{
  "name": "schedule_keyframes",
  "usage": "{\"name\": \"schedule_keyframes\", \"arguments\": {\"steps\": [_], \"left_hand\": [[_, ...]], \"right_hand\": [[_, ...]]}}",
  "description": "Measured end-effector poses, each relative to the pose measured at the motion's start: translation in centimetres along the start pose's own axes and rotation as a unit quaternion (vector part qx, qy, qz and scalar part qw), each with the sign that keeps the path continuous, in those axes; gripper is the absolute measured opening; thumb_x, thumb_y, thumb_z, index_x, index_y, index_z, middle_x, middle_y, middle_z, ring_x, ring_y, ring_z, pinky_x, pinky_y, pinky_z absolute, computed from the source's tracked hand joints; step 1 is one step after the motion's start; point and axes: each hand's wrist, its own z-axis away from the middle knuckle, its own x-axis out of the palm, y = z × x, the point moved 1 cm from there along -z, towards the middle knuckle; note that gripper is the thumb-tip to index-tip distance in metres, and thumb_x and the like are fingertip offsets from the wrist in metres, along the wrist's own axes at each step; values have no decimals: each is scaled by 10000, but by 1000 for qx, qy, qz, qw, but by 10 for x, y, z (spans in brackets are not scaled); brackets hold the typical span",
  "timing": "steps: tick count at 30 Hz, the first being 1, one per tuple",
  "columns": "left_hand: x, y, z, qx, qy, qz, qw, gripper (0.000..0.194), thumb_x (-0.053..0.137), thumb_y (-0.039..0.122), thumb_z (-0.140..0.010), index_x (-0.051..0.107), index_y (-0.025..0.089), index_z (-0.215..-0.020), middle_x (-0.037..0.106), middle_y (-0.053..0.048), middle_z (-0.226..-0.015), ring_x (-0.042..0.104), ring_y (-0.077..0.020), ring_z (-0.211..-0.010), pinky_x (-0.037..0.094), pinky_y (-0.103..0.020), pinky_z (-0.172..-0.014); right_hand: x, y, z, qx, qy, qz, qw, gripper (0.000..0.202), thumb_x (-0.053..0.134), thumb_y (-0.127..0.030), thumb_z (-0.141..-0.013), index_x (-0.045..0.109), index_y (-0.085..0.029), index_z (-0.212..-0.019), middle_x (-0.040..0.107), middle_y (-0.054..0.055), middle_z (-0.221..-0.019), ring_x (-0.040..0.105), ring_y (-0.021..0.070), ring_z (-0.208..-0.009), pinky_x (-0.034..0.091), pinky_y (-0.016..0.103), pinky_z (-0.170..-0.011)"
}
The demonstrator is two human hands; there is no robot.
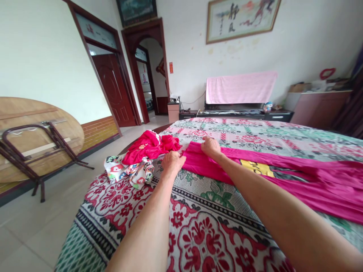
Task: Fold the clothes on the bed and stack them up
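A long magenta garment [195,156] with a yellow and black print lies stretched across the table, running off to the right edge of view. My left hand [173,161] is closed on its left end, the fingertips pinching the edge. Farther right, my right hand [211,146] rests on the garment's upper edge with curled fingers that seem to grip the cloth; the fingertips are partly hidden. Just left of my left hand sits a crumpled heap of clothes, a red garment [143,145] over a white one with a colourful print [115,172].
A patterned cloth [204,241] covers the round table. At left, a folded wooden table [42,132] with metal legs leans against the wall. Beyond the table stand a low black cabinet [279,116] and a screen draped with a pink towel [241,88]. Doorways open at back left.
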Motion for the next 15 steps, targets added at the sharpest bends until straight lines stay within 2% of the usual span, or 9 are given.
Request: {"name": "schedule_keyframes", "arguments": {"steps": [2, 4, 6, 8, 11, 13, 15], "left_hand": [[-3, 0, -2, -9, -23, -17, 1000, 327, 618, 485, -743, 762, 207, -837, 742, -126, -973, 664, -267, -952, 478, -320, -770], [-6, -1, -4, -18, -40, -26, 999, 312, 650, 443, -718, 752, 189, -868, 735, -143, -994, 667, -278, -966, 484, -328, -775], [-8, -1, -4, -26, -49, -30, 998, 297, 664, 384, -710, 741, 178, -908, 732, -151, -1008, 668, -280, -977, 488, -330, -772], [-10, -1, -4, -32, -56, -34, 997, 291, 660, 344, -718, 732, 163, -934, 726, -167, -1032, 666, -286, -994, 490, -337, -775], [-13, 2, -1, -36, -68, -39, 996, 330, 669, 363, -721, 720, 144, -962, 704, -194, -1095, 654, -308, -1040, 487, -350, -794], [-15, 4, 1, -41, -71, -39, 996, 387, 682, 405, -711, 711, 139, -991, 687, -201, -1136, 642, -319, -1067, 487, -355, -804], [-16, 5, 3, -45, -72, -36, 996, 437, 687, 432, -707, 703, 125, -1018, 673, -212, -1161, 630, -327, -1087, 483, -357, -815]], "right_hand": [[1, -13, 4, -52, -3, -8, 999, 404, 460, -181, -837, 664, -178, -1185, 712, 107, -1081, 649, 218, -1001, 458, 264, -847], [3, -27, 7, -109, -34, -5, 993, 351, 458, -179, -834, 722, -175, -1065, 730, 83, -1022, 657, 206, -968, 452, 238, -829], [7, -40, 9, -126, -70, 8, 989, 316, 464, -210, -844, 746, -156, -978, 737, 87, -965, 664, 208, -931, 455, 235, -805], [11, -49, 9, -101, -94, 18, 990, 323, 490, -309, -858, 747, -130, -936, 731, 115, -945, 664, 231, -930, 465, 253, -798], [14, -58, 10, -54, -102, 11, 993, 469, 551, -491, -824, 715, -89, -1001, 700, 176, -1021, 639, 272, -1008, 473, 292, -838], [14, -61, 11, -44, -101, 4, 994, 552, 602, -511, -790, 672, -43, -1073, 667, 217, -1088, 613, 282, -1062, 466, 305, -868], [14, -63, 12, -46, -101, -1, 994, 567, 650, -461, -770, 638, 1, -1098, 646, 240, -1116, 598, 284, -1079, 462, 302, -870]]}}
